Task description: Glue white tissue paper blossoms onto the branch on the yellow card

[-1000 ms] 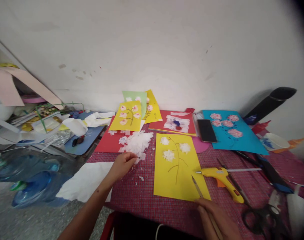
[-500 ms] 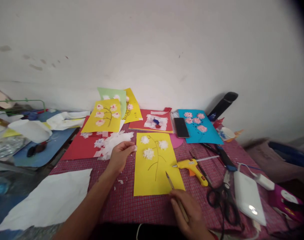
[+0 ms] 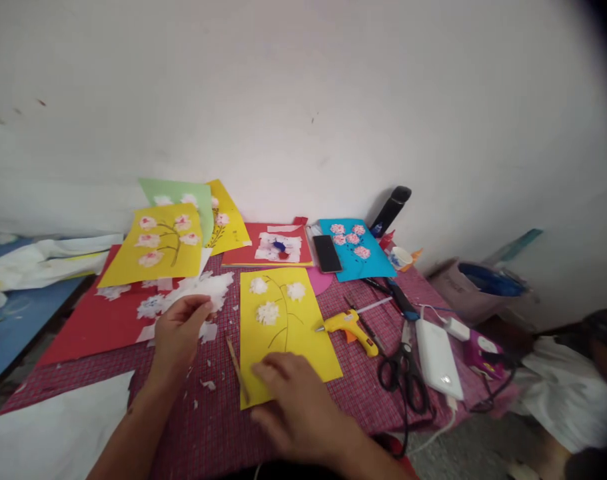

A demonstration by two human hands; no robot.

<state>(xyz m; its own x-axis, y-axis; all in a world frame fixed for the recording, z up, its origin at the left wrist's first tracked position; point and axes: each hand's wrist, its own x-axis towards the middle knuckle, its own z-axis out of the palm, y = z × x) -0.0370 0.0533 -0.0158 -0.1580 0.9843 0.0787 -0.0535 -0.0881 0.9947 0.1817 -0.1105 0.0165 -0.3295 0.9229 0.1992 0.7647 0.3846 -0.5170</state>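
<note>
In the head view, my left hand (image 3: 178,337) is raised over the left part of the table, thumb and fingers pinched on what looks like a small bit of white tissue paper. Beside it a yellow sheet (image 3: 310,343) bears a drawn branch and three white tissue flowers (image 3: 268,313). My right hand (image 3: 296,400) hovers over the sheet's lower edge, fingers apart, slightly blurred and holding nothing. A thin paintbrush (image 3: 238,369) lies across the sheet's lower left edge, near the right fingertips. Torn white tissue (image 3: 216,288) is piled behind my left hand.
Right of the sheet are a yellow glue gun (image 3: 350,327), black scissors (image 3: 406,377), a white power bank (image 3: 438,360) and cables. Behind stand a phone (image 3: 326,254), a blue flower card (image 3: 370,263) and yellow flower cards (image 3: 158,257). A bucket (image 3: 466,287) is at right.
My right hand has let go of the paintbrush, which now lies at the sheet's left edge. My left hand has stayed pinched near the tissue pile. The view has turned right.
</note>
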